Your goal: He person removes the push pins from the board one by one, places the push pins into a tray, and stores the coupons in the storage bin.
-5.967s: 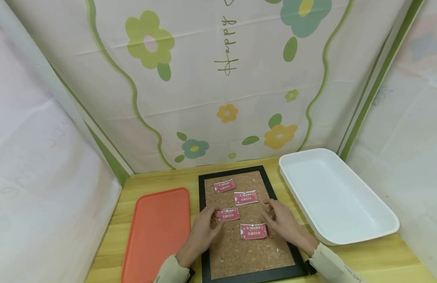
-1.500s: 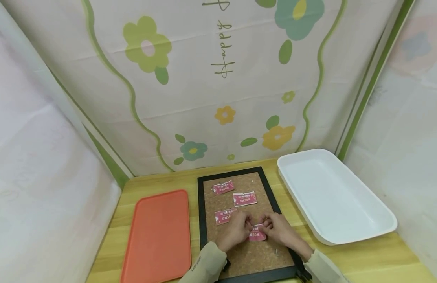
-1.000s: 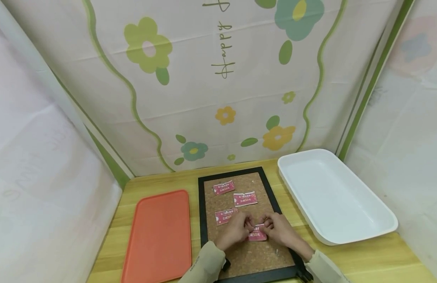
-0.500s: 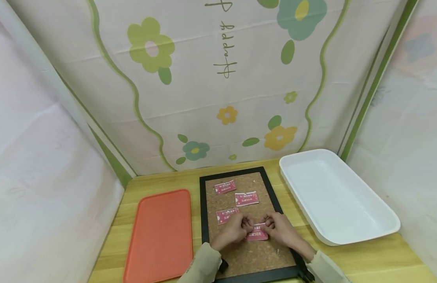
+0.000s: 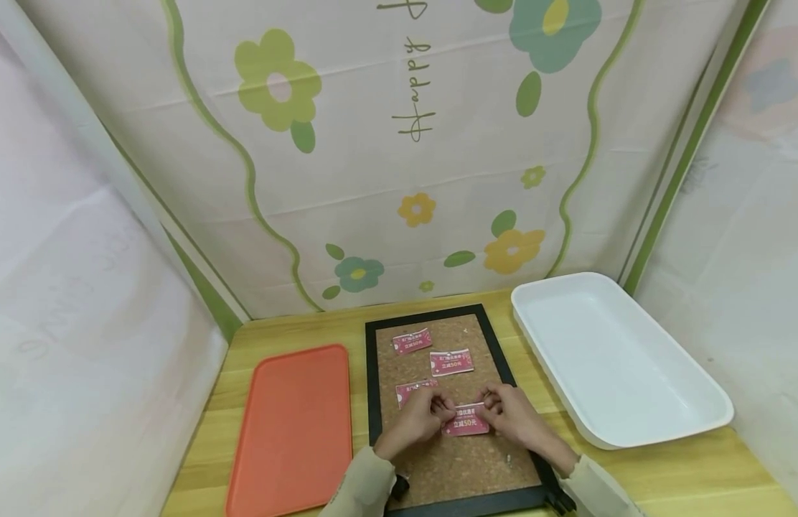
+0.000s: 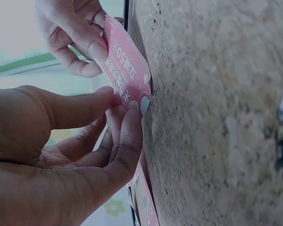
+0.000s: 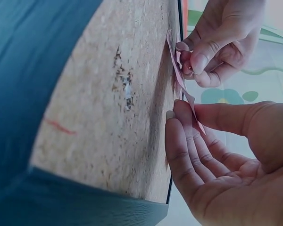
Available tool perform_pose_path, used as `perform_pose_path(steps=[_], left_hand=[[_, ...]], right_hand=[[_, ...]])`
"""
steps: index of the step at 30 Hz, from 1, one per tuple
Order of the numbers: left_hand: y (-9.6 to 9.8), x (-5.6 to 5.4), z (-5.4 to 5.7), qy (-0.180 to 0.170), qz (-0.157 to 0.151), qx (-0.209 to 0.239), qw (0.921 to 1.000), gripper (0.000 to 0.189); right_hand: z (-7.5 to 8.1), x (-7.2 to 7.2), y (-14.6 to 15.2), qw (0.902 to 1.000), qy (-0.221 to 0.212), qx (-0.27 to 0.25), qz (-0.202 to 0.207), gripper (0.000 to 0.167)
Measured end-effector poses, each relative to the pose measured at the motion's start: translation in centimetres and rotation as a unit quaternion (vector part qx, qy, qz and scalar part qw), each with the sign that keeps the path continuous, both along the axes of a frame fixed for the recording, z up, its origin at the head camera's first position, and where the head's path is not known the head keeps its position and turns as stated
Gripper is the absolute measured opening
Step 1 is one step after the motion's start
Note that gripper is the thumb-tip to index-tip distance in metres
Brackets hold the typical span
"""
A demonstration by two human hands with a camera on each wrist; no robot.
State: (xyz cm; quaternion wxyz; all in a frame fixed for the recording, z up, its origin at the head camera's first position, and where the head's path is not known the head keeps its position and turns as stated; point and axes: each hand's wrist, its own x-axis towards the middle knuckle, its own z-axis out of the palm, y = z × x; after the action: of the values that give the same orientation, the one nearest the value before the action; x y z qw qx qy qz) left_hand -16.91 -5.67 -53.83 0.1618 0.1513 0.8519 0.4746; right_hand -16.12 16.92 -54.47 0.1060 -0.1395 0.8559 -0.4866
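A pink coupon (image 5: 466,424) with white print is held between both hands over the framed cork board (image 5: 451,474). My right hand (image 5: 512,415) pinches its right end between thumb and fingers; the right wrist view shows the coupon (image 7: 180,75) tilted away from the cork there. At the coupon's left part, my left hand (image 5: 420,414) has thumb and forefinger pressed together on its printed side. Between those fingertips a tiny shiny thing, like a clear pushpin (image 7: 191,70), barely shows. Behind that hand lies another coupon (image 5: 413,391), partly covered. Two more coupons (image 5: 452,362) are farther up.
An orange-red tray (image 5: 296,431) lies left of the board. To the right stands a deep white tray (image 5: 621,359). A small clear pin (image 5: 509,458) sits on the lower right of the cork. Flowered fabric (image 5: 347,172) hangs behind the wooden table (image 5: 270,334).
Six seconds ago both hands were apart, the coupon flat on the cork. Both hands then came to its upper edge. In the last half second the coupon shifted slightly up, its right end raised.
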Motion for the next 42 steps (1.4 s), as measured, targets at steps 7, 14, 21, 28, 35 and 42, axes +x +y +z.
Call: perform_pose_path(steps=[7, 14, 21, 28, 35, 42], left_hand=[[-0.4, 0.1, -0.3, 0.007, 0.012, 0.000, 0.9999, 0.006], [-0.8, -0.1, -0.6, 0.010, 0.019, 0.007, 0.9997, 0.006], [-2.2, -0.1, -0.1, 0.019, 0.035, 0.012, 0.9991, 0.006], [-4.8, -0.4, 0.7, 0.061, 0.065, -0.010, 0.9960, 0.005], [-8.5, -0.1, 0.7, 0.072, 0.090, 0.011, 0.9933, 0.008], [-11.7, -0.4, 1.0, 0.074, 0.137, -0.005, 0.9877, 0.007]], right_hand=[[-0.3, 0.0, 0.0, 1.0000, -0.003, -0.007, 0.001, 0.011], [-0.3, -0.2, 0.1, 0.9999, 0.005, 0.007, -0.009, 0.009], [0.1, -0.4, 0.5, 0.9990, 0.025, 0.018, -0.031, 0.009], [1.9, -0.9, 1.8, 0.9967, 0.053, 0.033, -0.051, 0.006], [3.3, -1.5, 3.1, 0.9920, 0.079, 0.053, -0.083, 0.007], [4.2, -2.0, 4.6, 0.9903, 0.088, 0.048, -0.096, 0.008]])
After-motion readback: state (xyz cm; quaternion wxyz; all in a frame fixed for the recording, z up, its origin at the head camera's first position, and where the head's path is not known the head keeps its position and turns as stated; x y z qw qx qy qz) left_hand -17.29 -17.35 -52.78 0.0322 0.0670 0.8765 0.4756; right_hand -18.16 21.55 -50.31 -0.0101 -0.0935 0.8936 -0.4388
